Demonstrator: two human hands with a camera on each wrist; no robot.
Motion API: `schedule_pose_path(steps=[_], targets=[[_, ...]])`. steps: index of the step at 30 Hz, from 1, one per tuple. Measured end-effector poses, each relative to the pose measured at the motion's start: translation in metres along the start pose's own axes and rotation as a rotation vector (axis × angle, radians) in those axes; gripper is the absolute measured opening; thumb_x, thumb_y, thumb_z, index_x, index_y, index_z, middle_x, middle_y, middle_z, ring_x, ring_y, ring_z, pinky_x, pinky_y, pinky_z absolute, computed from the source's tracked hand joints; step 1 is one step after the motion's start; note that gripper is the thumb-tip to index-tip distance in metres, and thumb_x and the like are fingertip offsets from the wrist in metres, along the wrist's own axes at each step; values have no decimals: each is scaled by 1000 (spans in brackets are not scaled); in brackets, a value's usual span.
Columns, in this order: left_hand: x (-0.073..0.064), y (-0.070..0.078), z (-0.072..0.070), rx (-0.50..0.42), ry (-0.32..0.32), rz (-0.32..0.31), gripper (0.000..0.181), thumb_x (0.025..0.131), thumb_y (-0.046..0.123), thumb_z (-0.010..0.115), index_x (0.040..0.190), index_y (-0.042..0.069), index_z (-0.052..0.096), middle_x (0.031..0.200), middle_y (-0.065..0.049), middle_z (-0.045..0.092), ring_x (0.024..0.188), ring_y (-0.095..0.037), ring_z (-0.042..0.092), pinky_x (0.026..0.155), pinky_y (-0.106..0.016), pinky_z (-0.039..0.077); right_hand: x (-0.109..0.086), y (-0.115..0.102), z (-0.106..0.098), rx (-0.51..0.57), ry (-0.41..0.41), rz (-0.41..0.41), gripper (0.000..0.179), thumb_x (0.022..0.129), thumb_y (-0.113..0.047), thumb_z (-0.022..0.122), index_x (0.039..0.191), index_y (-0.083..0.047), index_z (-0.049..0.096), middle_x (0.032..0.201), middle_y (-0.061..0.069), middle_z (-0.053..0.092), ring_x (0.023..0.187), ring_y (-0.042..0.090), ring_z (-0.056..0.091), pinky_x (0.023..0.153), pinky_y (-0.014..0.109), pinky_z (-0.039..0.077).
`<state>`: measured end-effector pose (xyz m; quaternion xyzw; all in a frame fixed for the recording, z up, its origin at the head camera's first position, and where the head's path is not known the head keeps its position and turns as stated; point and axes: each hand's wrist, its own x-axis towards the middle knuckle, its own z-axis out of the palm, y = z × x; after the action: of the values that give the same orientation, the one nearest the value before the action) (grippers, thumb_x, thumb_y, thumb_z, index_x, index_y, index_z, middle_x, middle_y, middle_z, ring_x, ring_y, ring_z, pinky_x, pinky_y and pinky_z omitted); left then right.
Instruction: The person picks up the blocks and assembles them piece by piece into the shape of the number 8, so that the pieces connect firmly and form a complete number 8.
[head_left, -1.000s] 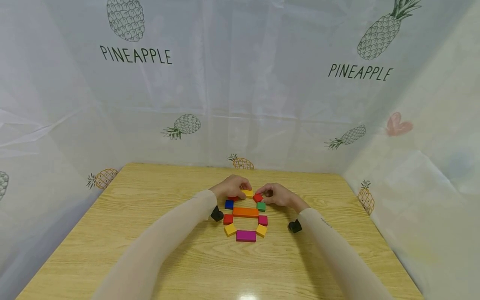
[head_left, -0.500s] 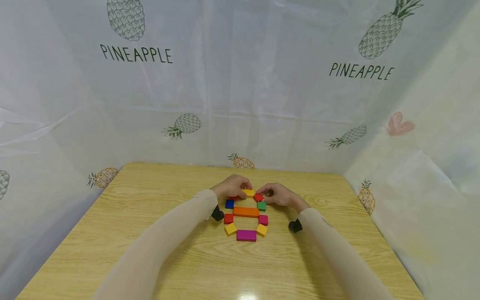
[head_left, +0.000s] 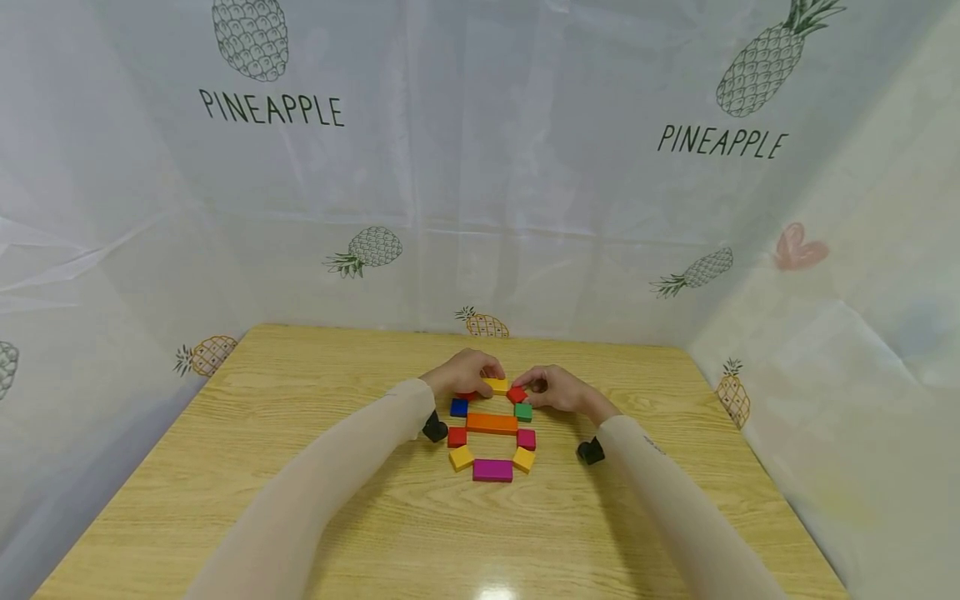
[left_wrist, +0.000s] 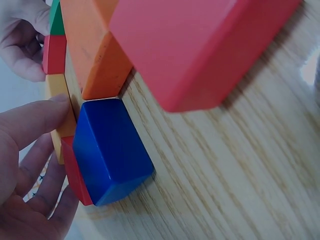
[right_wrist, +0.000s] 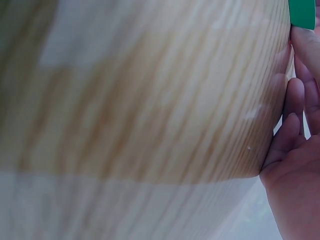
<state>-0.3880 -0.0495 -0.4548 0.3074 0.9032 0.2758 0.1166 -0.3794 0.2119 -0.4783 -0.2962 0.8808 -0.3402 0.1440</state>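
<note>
Coloured blocks form a ring on the wooden table. At its far end my left hand (head_left: pixel 465 372) pinches a yellow block (head_left: pixel 497 386), the thumb on its near side and fingers behind it. A red block (left_wrist: pixel 75 172) beside it is partly covered by that hand in the head view. My right hand (head_left: pixel 557 389) pinches another red block (head_left: pixel 517 395) at the ring's far right corner, thumb and index finger on its sides. A green block (head_left: pixel 522 412) lies just below the right thumb, and a blue block (left_wrist: pixel 112 150) stands close to the left hand.
A long orange block (head_left: pixel 491 424) crosses the ring. Nearer lie a red block (head_left: pixel 457 437), a magenta block (head_left: pixel 527 439), two yellow blocks (head_left: pixel 461 458) and a longer purple block (head_left: pixel 492 471). A pineapple-print sheet (head_left: pixel 480 167) hangs behind the wooden table (head_left: pixel 360 533).
</note>
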Motion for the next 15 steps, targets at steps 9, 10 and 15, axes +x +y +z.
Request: schedule_pose_path(steps=[9,10,15], targets=[[1,-1,0,-2,-1,-2,28,94,9,82,121,11,76,119,-5,74,113,-25,65,104,-40,53,1,1,0,-6,-1,0,31,101,-7,72,132,-7,73,108,7,64,89,21,49,80,34,41],[1,-2,1,-3,-1,-1,28,94,10,82,121,11,76,119,-5,74,113,-24,65,104,-40,53,1,1,0,-7,-1,4,31,101,-7,72,132,-7,73,109,7,64,90,21,49,81,34,42],[1,-3,1,-1,1,3,28,94,10,82,121,13,76,118,-4,73,112,-23,65,103,-39,53,0,1,0,5,-1,14,32,101,-6,72,133,-7,72,115,8,66,93,22,49,83,34,43]])
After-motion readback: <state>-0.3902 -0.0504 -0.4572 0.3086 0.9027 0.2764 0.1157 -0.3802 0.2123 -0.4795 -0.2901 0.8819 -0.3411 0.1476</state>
